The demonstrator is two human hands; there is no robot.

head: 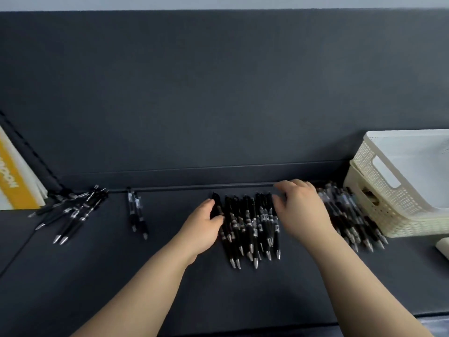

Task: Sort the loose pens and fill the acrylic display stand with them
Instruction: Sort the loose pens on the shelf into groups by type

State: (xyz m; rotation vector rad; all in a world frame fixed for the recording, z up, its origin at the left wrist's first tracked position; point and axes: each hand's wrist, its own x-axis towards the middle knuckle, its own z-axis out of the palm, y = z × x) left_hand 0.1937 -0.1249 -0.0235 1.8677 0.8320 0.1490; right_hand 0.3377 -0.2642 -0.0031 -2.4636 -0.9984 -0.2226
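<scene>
A row of several black pens point(250, 227) lies side by side in the middle of the dark table, silver tips toward me. My left hand point(202, 227) is at the row's left edge, its thumb and fingers around the leftmost pen point(216, 205). My right hand point(300, 207) hovers over the row's right end with fingers spread and loosely bent, holding nothing I can see. Another heap of black pens point(352, 220) lies to the right, partly behind that hand. A loose pile of pens point(73, 210) sits at far left, and two pens point(137, 212) lie apart. No acrylic stand is in view.
Two stacked cream plastic baskets point(398, 190) stand at the right, touching the right heap. A yellow and white box point(14, 181) leans at the far left. A dark panel point(218, 93) rises behind the table. A white object point(443, 248) peeks in at the right edge.
</scene>
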